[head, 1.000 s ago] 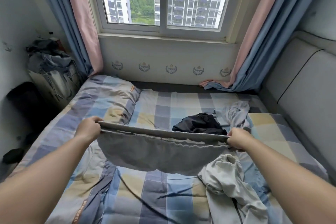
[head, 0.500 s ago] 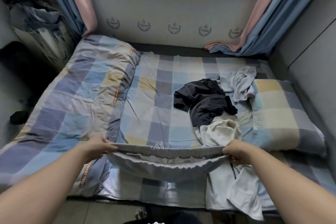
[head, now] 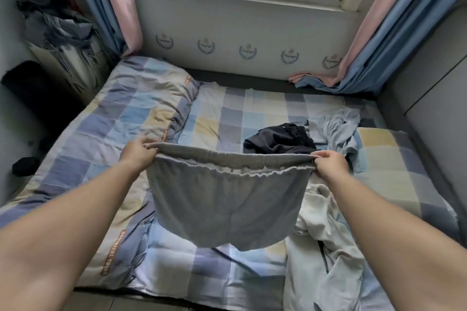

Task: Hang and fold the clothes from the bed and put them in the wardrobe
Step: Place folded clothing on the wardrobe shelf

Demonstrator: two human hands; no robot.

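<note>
grey shorts (head: 227, 199), elastic waistband stretched taut, legs hanging loose

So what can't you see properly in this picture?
- Grey shorts: the head view shows one face; the far side is hidden.
- Black garment: its near edge is behind the shorts' waistband.
- Cream garment: cut off by the bottom edge.
- Wardrobe: not in view.

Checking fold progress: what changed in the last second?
Both hands, left and right, dipped the grey shorts toward the bed, then raised them again; they now hang fuller. Grip on the waistband unchanged; dark, blue and white clothes unmoved.
</note>
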